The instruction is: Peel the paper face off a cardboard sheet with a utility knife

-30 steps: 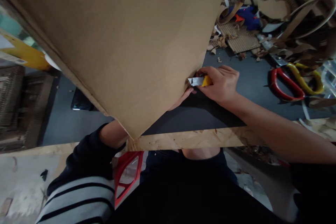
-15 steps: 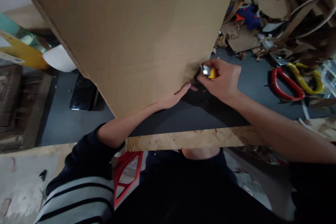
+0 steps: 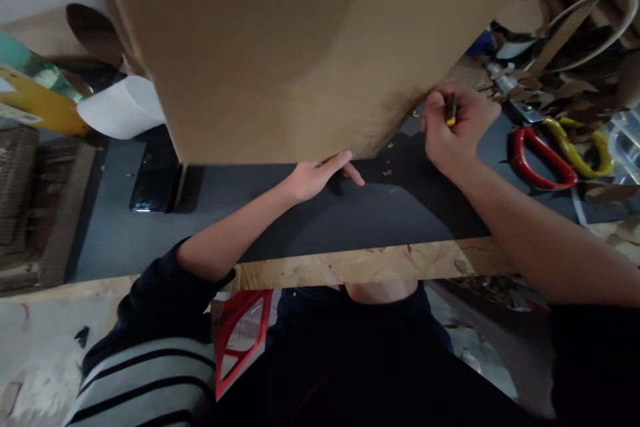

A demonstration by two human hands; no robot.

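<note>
A large brown cardboard sheet (image 3: 280,80) fills the upper middle of the view, tilted up from the dark work mat (image 3: 320,213). My left hand (image 3: 320,177) pinches its near edge, thumb on top and fingers underneath. Closed around a utility knife (image 3: 451,110) with a yellow and dark body, my right hand (image 3: 463,123) is at the sheet's lower right edge. The knife's blade cannot be made out. Small cardboard crumbs (image 3: 387,172) lie on the mat between my hands.
Scissors or shears with red and yellow handles (image 3: 545,160) lie on the right, near cardboard scraps (image 3: 565,87). On the left are a black phone-like object (image 3: 157,177), a white roll-shaped object (image 3: 125,107) and stacked corrugated cardboard (image 3: 45,200). A wooden edge (image 3: 350,265) borders the table in front.
The cardboard sheet has turned and shifted up and to the right. My right hand has moved right and away with the knife. My left hand still grips the near edge.
</note>
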